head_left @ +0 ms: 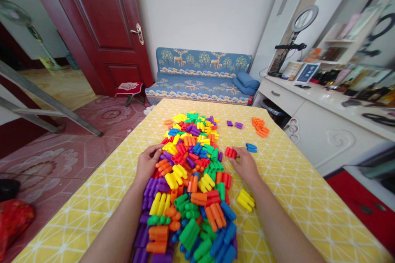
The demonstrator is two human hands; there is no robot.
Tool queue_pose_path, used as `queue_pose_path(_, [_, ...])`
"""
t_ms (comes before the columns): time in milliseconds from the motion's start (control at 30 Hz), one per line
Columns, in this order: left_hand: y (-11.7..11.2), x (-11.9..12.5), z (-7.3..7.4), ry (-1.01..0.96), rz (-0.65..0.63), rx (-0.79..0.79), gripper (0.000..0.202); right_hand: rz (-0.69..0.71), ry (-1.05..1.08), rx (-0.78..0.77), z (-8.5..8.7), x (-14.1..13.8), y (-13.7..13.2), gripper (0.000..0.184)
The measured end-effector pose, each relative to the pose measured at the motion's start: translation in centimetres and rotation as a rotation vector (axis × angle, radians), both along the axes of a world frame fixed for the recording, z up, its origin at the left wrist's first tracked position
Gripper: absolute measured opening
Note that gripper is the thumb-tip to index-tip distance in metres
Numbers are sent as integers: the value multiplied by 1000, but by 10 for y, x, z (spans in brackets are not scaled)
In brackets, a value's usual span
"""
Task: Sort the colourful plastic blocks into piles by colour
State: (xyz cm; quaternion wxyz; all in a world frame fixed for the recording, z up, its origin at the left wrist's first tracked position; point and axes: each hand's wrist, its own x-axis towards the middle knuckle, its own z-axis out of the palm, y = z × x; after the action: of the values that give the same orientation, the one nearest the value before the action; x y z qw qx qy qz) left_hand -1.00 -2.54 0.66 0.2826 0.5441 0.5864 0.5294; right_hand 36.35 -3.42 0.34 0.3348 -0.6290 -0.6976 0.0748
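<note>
A long heap of coloured plastic blocks (191, 172) runs down the middle of a table with a yellow patterned cloth (308, 197). My left hand (148, 163) rests on the heap's left edge, fingers curled against the blocks. At the heap's right edge my right hand (245, 164) lies palm down, its fingertips touching a red block (230, 152). Sorted apart on the cloth lie an orange group (260, 127), purple blocks (234, 124), a blue block (251, 147) and a yellow block (245, 199).
A blue patterned sofa bench (200, 78) stands beyond the table's far end. A white desk (324, 111) with a ring light (304, 18) lines the right side. A red door (101, 20) and small stool (129, 89) are at the back left.
</note>
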Motion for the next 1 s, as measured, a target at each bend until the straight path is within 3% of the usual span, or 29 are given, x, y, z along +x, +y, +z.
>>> queue_pose_path(200, [0,-1,-1,-3,2,0,42,-32,-9,57,1,0,-1,35])
queue_pose_path(333, [-1,1,1,-26,12,5,41,-207,-74,219,6,19,6,34])
queue_pose_path(467, [-1,2,2,-27,12,-2,42,-326,142,101,9,36,10,41])
queue_pose_path(600, [0,1,1,-20,13,-2,42,-176,517,-15,11,29,4,44])
queue_pose_path(733, [0,0,0,-16,11,4,41,-125,787,32,14,22,-1,38])
queue_pose_path(867, [0,1,0,-26,12,5,40,-166,678,148,17,24,-3,42])
queue_pose_path(933, [0,0,0,-29,7,3,40,-93,569,88,20,23,-6,43])
queue_pose_path(1000, [1,0,-1,-27,2,5,40,36,425,-71,23,21,-9,43])
